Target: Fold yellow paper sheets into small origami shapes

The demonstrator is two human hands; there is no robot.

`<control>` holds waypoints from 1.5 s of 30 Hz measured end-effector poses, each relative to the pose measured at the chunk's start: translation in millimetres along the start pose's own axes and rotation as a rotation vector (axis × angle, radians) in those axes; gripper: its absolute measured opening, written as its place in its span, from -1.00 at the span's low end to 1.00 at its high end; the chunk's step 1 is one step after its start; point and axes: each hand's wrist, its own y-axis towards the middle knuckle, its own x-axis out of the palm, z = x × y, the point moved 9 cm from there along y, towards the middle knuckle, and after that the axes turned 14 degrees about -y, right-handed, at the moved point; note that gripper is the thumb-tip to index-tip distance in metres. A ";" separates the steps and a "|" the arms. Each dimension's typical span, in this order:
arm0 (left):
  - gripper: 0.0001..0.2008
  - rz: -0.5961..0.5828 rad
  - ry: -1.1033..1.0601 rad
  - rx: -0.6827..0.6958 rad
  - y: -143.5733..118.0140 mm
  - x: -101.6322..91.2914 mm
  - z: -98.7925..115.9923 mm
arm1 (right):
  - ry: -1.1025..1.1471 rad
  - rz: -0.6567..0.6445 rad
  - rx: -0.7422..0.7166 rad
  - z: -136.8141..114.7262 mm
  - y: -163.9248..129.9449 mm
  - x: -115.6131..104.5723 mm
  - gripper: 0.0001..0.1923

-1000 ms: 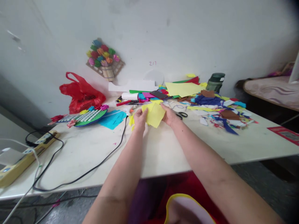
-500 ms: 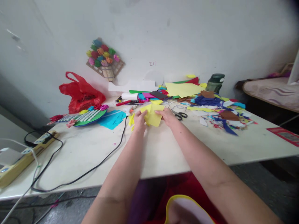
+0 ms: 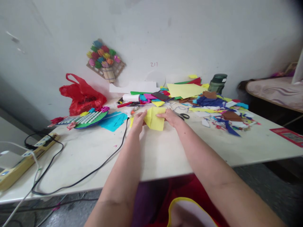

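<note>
Both hands hold a yellow paper sheet low over the white bench. The left hand pinches its left edge; the right hand grips the top right, fingers closed on it. A clean fold likely needs edges aligned before creasing. Scissors lie just right; a black cable runs left, paper scraps crowd behind.

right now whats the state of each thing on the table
left hand: pinching the yellow paper's left edge
right hand: gripping its right edge
yellow paper: folded, held between both hands
scissors: lying flat, untouched
green bottle: upright, lid on
red plastic bag: slumped against the wall
black cable: loose across the table
power strip: at the table's left edge
</note>
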 end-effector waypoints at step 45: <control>-0.77 -0.012 0.298 0.108 6.6 -0.7 3.1 | -0.195 0.052 -0.022 -4.8 -5.7 0.1 -0.82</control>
